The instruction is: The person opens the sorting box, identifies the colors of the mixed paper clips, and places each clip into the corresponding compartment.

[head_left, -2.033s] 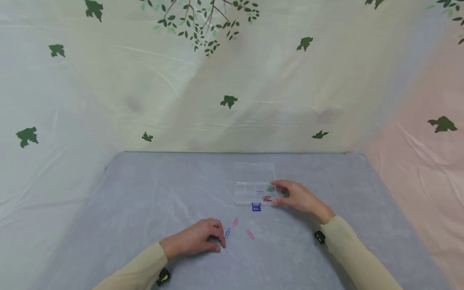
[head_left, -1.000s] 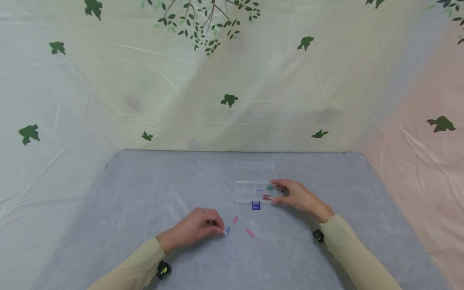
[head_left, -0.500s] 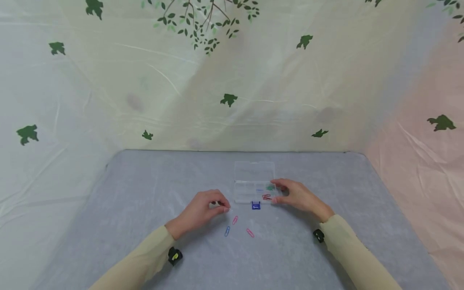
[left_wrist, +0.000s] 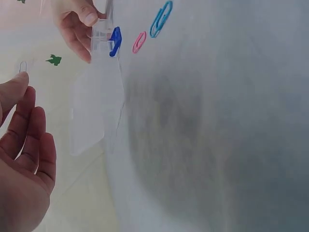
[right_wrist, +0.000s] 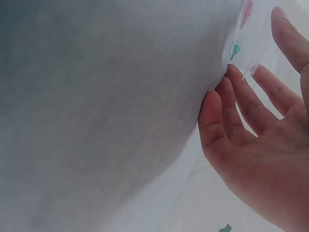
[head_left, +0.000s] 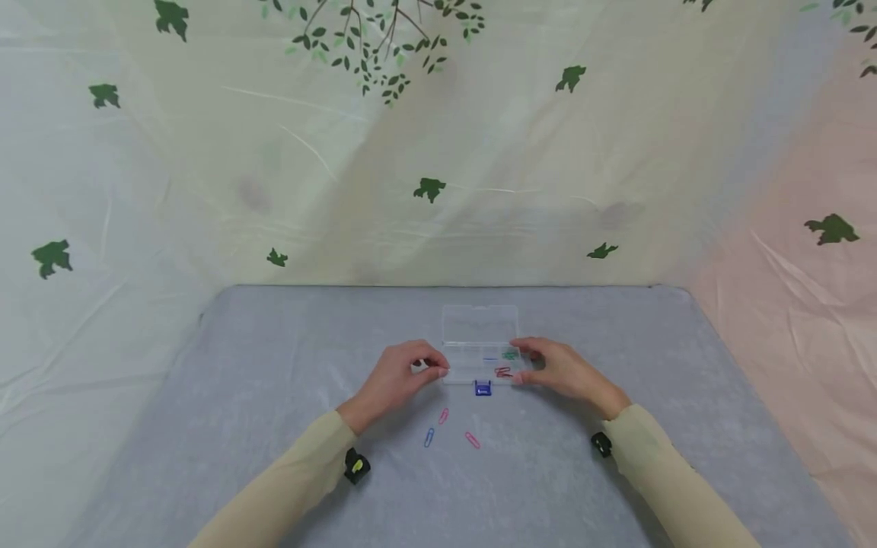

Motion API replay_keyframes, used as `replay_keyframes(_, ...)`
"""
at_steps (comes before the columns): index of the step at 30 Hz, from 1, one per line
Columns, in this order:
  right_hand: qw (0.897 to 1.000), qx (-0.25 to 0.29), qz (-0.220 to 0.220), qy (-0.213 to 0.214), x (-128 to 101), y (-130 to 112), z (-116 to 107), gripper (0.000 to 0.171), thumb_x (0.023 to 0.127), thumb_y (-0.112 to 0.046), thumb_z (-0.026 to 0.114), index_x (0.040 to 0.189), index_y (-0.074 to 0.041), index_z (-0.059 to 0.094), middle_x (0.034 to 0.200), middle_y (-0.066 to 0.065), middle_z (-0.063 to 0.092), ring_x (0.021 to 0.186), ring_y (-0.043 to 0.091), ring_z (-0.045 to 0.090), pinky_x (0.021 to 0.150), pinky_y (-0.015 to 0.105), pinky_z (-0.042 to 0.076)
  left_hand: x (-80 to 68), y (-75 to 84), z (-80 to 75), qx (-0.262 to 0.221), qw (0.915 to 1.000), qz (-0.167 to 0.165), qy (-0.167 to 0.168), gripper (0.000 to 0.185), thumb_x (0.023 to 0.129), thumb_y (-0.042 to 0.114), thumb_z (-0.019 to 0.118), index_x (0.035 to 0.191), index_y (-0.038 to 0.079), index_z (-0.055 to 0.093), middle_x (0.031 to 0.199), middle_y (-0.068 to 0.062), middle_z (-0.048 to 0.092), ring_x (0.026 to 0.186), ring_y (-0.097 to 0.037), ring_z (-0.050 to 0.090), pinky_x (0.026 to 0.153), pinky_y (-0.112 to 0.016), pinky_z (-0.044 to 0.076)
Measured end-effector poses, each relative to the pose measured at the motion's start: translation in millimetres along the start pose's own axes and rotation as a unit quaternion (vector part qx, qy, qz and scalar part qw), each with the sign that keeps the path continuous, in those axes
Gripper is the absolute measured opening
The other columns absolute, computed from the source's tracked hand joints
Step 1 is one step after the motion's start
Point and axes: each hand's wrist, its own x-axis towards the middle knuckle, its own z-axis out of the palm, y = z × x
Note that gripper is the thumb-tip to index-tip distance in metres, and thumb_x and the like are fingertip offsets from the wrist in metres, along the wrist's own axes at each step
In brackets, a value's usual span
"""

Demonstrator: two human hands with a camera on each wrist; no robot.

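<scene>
Clip (left_wrist: 23, 66), whitish and thin, is pinched by the fingers of your left hand (head_left: 400, 377) near the left end of the box (head_left: 466, 373). Only one looped end shows, so a slight slackening could drop it onto the pale tabletop (head_left: 308, 335), where you might lose sight of it. Your right hand has its fingers (right_wrist: 244, 99) partly spread, gripping the box's right end between them and the thumb; uneven pressure there could skid or tip it and jumble the red clips (head_left: 503, 372) inside. Because the dividers are see-through, you could also misjudge a compartment's edge and catch the clip on it.
</scene>
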Motion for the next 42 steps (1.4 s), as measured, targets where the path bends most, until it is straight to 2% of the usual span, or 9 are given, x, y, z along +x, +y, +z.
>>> replay_keyframes(5, 1.0, -0.001, 0.0, 0.001, 1, 0, 0, 0.071, 0.089, -0.029, 0.084, 0.149, -0.004, 0.054, 0.143, 0.017, 0.06, 0.124, 0.033, 0.057, 0.108, 0.056, 0.045, 9.9, -1.2, 6.3, 0.004, 0.9999, -0.01, 0.009, 0.008, 0.095, 0.012, 0.077, 0.101, 0.016, 0.078, 0.097, 0.007, 0.074, 0.09, -0.009, 0.066, 0.087, -0.038, 0.055)
replay_keyframes(9, 1.0, 0.001, 0.001, 0.002, 2, 0, 1, 0.071, 0.089, -0.028, 0.084, 0.149, -0.005, 0.054, 0.142, 0.016, 0.06, 0.121, 0.031, 0.057, 0.107, 0.055, 0.045, 18.4, -4.3, 11.2, 0.005, 0.9998, -0.005, 0.018, 0.007, 0.094, 0.012, 0.077, 0.101, 0.015, 0.078, 0.097, 0.006, 0.075, 0.09, -0.01, 0.067, 0.087, -0.039, 0.056)
replay_keyframes(18, 1.0, 0.007, 0.005, -0.002, 4, -3, -1, 0.072, 0.09, -0.029, 0.083, 0.15, -0.005, 0.053, 0.141, 0.015, 0.061, 0.119, 0.03, 0.057, 0.107, 0.056, 0.046, 32.5, -7.6, 17.5, 0.008, 0.9998, -0.008, 0.018, 0.005, 0.094, 0.012, 0.077, 0.098, 0.012, 0.079, 0.098, 0.002, 0.077, 0.091, -0.014, 0.068, 0.086, -0.039, 0.056)
replay_keyframes(21, 1.0, 0.006, 0.005, -0.003, 5, -2, -1, 0.073, 0.089, -0.03, 0.084, 0.15, -0.005, 0.053, 0.142, 0.016, 0.06, 0.121, 0.03, 0.057, 0.108, 0.056, 0.045, 35.5, -9.7, 19.7, 0.013, 0.9996, -0.017, 0.019, 0.004, 0.095, 0.012, 0.077, 0.098, 0.013, 0.079, 0.099, 0.002, 0.076, 0.094, -0.016, 0.068, 0.088, -0.039, 0.056)
replay_keyframes(24, 1.0, 0.005, 0.006, -0.003, 5, -1, 0, 0.073, 0.089, -0.03, 0.084, 0.15, -0.005, 0.053, 0.143, 0.016, 0.059, 0.122, 0.031, 0.057, 0.109, 0.057, 0.045, 39.0, -12.3, 22.1, 0.019, 0.9992, -0.029, 0.019, 0.004, 0.095, 0.013, 0.076, 0.098, 0.014, 0.079, 0.1, 0.002, 0.075, 0.096, -0.016, 0.067, 0.087, -0.037, 0.054)
replay_keyframes(31, 1.0, 0.002, 0.017, -0.002, 5, 0, 1, 0.073, 0.088, -0.03, 0.085, 0.15, -0.007, 0.054, 0.143, 0.015, 0.059, 0.12, 0.03, 0.056, 0.109, 0.056, 0.045, 48.1, -17.1, 26.9, 0.022, 0.999, -0.037, 0.013, 0.005, 0.096, 0.012, 0.076, 0.097, 0.012, 0.08, 0.099, 0.0, 0.074, 0.09, -0.016, 0.065, 0.074, -0.03, 0.053)
replay_keyframes(42, 1.0, 0.003, 0.008, -0.002, 4, 2, 1, 0.072, 0.09, -0.031, 0.083, 0.15, -0.007, 0.054, 0.146, 0.016, 0.058, 0.125, 0.032, 0.056, 0.11, 0.057, 0.044, 57.5, -20.6, 32.3, 0.02, 0.9986, -0.048, -0.001, 0.008, 0.097, 0.01, 0.074, 0.101, 0.012, 0.081, 0.102, -0.001, 0.076, 0.091, -0.015, 0.067, 0.077, -0.029, 0.056)
